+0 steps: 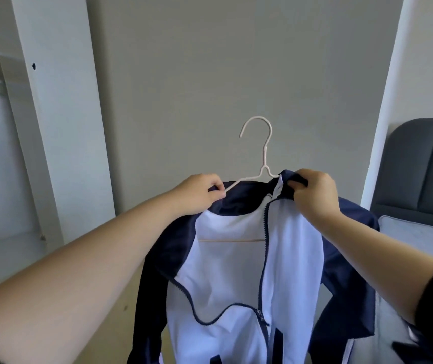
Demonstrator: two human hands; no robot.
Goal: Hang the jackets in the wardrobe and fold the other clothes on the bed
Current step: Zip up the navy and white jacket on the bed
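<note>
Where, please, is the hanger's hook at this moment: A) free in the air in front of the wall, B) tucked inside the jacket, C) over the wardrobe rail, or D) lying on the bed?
A: the hanger stands hook-up before the wall, caught on nothing, while the left hand grips its arm and the right hand pinches the collar of the jacket.
</note>
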